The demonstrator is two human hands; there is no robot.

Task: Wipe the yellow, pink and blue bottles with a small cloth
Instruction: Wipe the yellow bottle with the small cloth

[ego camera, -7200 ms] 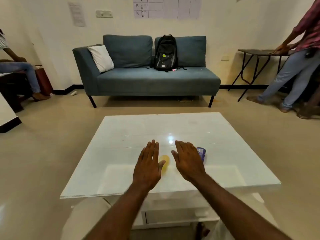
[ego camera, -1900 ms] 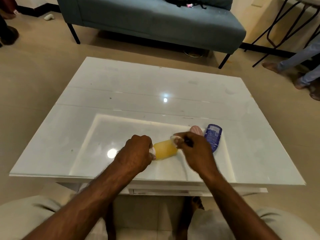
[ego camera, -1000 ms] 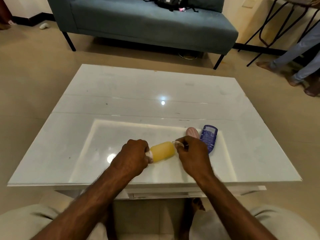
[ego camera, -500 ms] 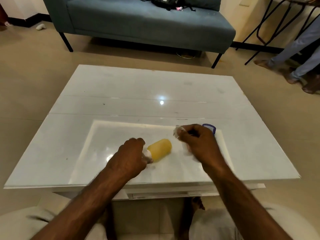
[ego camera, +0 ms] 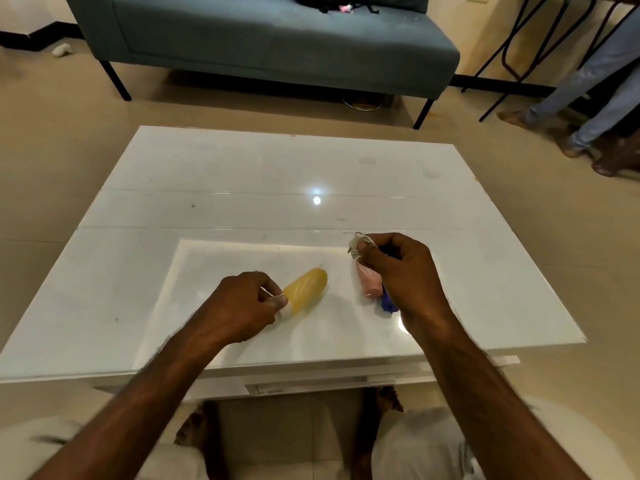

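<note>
The yellow bottle (ego camera: pixel 306 286) lies on its side on the white table (ego camera: pixel 242 188), and my left hand (ego camera: pixel 239 308) pinches its white cap end. My right hand (ego camera: pixel 403 275) has lifted to the right and pinches a small crumpled whitish cloth (ego camera: pixel 356 244) between its fingertips. The pink bottle (ego camera: pixel 370 283) lies just below that hand, partly covered by it. Only the blue bottle's (ego camera: pixel 387 303) near end shows from under my right hand; the rest is hidden.
A blue-grey sofa (ego camera: pixel 277 39) stands beyond the table with a black bag on it. A person's legs (ego camera: pixel 588 95) and a folding table's black legs (ego camera: pixel 512 53) are at the far right. My knees sit under the table's near edge.
My right hand with the cloth has come off the yellow bottle and moved right, over the pink and blue bottles. My left hand still holds the yellow bottle's cap end, now angled.
</note>
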